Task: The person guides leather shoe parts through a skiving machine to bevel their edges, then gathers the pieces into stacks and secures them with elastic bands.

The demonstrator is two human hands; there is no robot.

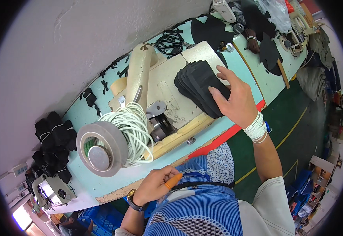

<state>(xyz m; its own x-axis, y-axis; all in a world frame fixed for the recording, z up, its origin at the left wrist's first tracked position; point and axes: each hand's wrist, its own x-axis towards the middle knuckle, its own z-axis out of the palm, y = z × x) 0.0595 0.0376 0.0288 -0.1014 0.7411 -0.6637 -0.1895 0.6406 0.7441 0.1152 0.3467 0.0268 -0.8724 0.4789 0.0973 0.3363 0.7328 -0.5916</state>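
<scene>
My right hand (236, 100) reaches out over the cream sewing machine bed (167, 92). It grips the near end of a fanned stack of black fabric pieces (195, 84), thumb on top and fingers along the stack's edge. White bands wrap that wrist. My left hand (157, 185) stays close to my body at the edge of the pale blue table (100, 185). Its fingers are curled, with an orange cover on one finger and a watch on the wrist. Nothing shows inside it.
A coil of white cord (134, 129) and a grey tape roll (100, 147) hang at the machine's near end. Tied black bundles (53, 137) lie at the left, black scissors (169, 41) by the wall. Another person's hand (253, 43) rests among black pieces farther along.
</scene>
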